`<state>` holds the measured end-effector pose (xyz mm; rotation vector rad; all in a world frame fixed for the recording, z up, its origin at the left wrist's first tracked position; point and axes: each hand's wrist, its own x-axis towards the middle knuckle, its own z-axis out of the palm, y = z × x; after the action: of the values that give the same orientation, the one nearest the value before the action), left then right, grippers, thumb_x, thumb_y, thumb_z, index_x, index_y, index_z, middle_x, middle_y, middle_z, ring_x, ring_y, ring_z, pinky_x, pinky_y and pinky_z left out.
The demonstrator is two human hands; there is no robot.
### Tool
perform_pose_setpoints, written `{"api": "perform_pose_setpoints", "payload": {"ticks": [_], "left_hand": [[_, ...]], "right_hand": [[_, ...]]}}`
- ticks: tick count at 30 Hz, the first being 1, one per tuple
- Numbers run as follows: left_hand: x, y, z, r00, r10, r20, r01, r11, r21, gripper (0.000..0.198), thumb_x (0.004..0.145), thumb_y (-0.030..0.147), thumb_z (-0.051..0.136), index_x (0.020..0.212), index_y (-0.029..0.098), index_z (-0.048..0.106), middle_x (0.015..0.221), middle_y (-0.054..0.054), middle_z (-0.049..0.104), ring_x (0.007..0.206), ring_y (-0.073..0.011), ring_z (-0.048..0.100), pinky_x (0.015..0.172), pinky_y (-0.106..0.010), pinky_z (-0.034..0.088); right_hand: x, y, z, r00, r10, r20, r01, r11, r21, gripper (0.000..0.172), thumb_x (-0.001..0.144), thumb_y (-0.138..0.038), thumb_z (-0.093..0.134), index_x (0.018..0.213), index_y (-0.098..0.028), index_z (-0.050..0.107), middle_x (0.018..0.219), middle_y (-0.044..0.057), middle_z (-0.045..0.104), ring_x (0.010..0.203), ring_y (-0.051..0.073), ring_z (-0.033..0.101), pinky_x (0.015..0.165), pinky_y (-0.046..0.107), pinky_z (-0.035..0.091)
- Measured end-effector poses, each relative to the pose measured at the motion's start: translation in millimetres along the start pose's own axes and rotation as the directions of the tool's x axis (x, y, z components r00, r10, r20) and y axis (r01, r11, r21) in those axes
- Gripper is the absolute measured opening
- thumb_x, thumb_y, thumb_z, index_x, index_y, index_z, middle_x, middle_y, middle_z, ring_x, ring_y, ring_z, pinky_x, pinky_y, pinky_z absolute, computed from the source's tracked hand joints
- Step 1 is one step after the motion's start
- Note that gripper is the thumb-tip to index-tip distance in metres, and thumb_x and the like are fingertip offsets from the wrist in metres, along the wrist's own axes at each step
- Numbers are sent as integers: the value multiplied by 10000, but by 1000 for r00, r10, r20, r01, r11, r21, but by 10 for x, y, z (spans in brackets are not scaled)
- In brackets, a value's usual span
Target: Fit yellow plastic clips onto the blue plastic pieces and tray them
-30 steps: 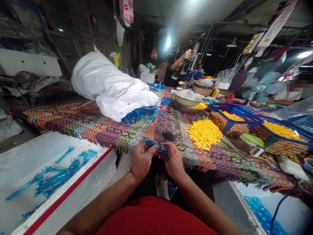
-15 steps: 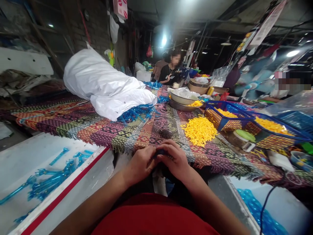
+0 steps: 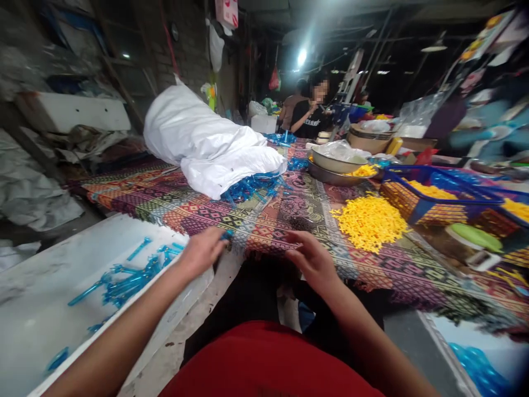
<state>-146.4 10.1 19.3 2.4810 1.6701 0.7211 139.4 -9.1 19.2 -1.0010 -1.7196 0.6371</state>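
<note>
My left hand is out to the left at the table's near edge, its fingers closed on a blue plastic piece that pokes out past the fingertips. It hovers beside the white box that holds several blue plastic pieces. My right hand rests at the edge of the patterned cloth, fingers loosely apart and holding nothing. A small dark heap lies on the cloth just beyond the right hand. A pile of yellow parts sits farther right.
A big white sack lies on the cloth with loose blue pieces spilling from under it. Metal bowls and blue baskets of yellow parts stand at right. A person sits at the far end.
My hands were together in front of me around the blue piece. Now they are apart: the left hand has swung left toward the white box with the piece, and the right hand has let go.
</note>
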Motion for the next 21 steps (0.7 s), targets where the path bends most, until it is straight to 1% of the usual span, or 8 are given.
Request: {"api": "perform_pose_setpoints", "payload": {"ticks": [1,3,5,7,10,13,16,21], "left_hand": [[-43,-263,-80,989,-145,1,144,982,124,330,865,329,389,1097,167,559,1134,-143,590,1053,-274,542,879,-359,402],[-171,-727,-236,893,-443,80,384,842,378,348,867,316,342,1092,163,559,1153,-148,584,1037,-281,555,860,-377,415],[-307,-1040,-347,820,-561,111,465,767,442,296,821,295,397,933,132,617,1005,-171,637,935,-300,598,794,-392,443],[-376,-1175,-398,775,-619,129,504,728,466,234,759,277,465,809,121,633,892,-178,655,865,-311,616,748,-396,457],[-249,-1083,-397,793,-596,126,490,747,450,253,764,288,461,843,122,635,942,-181,650,907,-314,606,780,-409,452],[119,-752,-328,883,-456,106,393,845,363,340,862,336,342,1022,189,603,1088,-96,630,1022,-231,571,883,-337,421],[562,-387,-175,980,-193,56,180,966,188,365,901,325,304,1129,219,567,1150,-45,616,1064,-157,552,927,-253,394],[1153,-254,118,950,-309,37,292,926,239,315,850,174,365,1056,133,598,961,-150,669,923,-236,627,818,-349,453]], "right_hand": [[4,83,-67,995,87,-47,-85,996,29,298,812,-360,570,1066,-203,574,986,84,632,869,194,593,681,314,486],[5,249,-210,967,223,-126,-219,975,43,308,790,-407,580,1003,-188,613,931,80,656,815,193,598,666,320,483],[7,386,-326,937,303,-174,-300,953,47,343,760,-438,599,971,-171,633,887,76,664,752,180,593,648,316,480],[22,473,-390,918,347,-191,-343,938,52,367,734,-452,616,954,-159,642,855,70,666,687,160,580,632,307,478],[82,542,-393,908,369,-199,-368,929,46,393,713,-463,624,952,-153,649,819,63,670,625,145,564,620,302,473],[164,595,-322,909,372,-190,-375,927,18,402,698,-473,627,939,-153,663,812,69,680,666,169,585,645,312,472],[213,635,-243,901,401,-165,-409,913,-12,391,680,-482,633,891,-156,682,766,64,683,678,184,591,633,306,469],[187,658,-242,889,450,-84,-454,890,-35,394,674,-487,634,867,-150,693,689,37,663,586,152,550,581,277,460]]}}
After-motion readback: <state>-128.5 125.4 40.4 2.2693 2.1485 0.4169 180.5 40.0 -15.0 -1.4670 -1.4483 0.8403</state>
